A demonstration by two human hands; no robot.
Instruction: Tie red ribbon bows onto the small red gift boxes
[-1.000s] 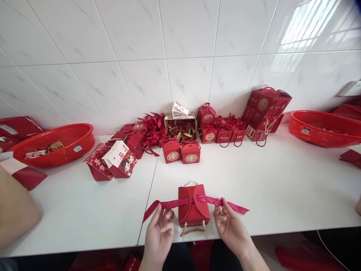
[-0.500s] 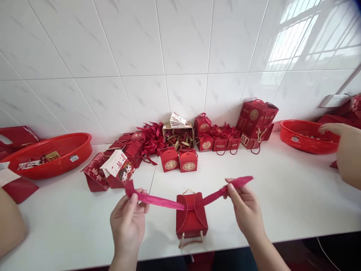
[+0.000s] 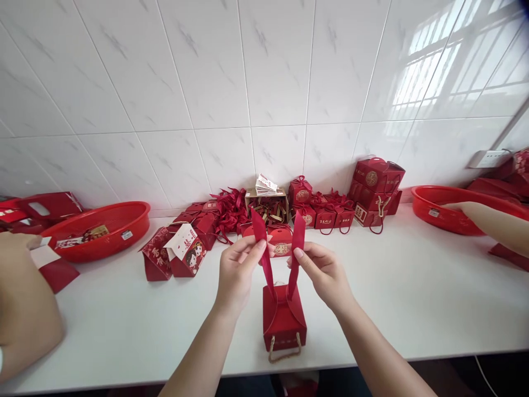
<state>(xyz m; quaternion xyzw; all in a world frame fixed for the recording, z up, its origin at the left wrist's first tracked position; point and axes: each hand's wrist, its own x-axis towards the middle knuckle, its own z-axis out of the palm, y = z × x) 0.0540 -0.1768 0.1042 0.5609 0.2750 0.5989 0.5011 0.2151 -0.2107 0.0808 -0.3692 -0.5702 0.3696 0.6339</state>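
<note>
A small red gift box (image 3: 285,322) with twisted rope handles stands on the white table near its front edge. A red ribbon (image 3: 298,234) runs through the top of the box, and its two ends rise from there. My left hand (image 3: 239,270) pinches one end between thumb and fingers, above and left of the box. The other end is pinched in my right hand (image 3: 324,270), above and right of it. Both ends point upward, close to each other. Behind my hands sit two small red boxes with gold print, partly hidden by fingers and ribbon.
A pile of red ribbons (image 3: 233,212), an open carton (image 3: 281,194) and stacked red boxes (image 3: 374,190) line the tiled wall. Red basins stand left (image 3: 136,218) and right (image 3: 421,207). Co-workers' arms reach in from both sides. Two printed boxes (image 3: 155,259) stand left of centre.
My hands have come together and up, so the ribbon ends that were spread sideways now stand nearly upright. The co-worker's hand at right has reached deeper into the basin.
</note>
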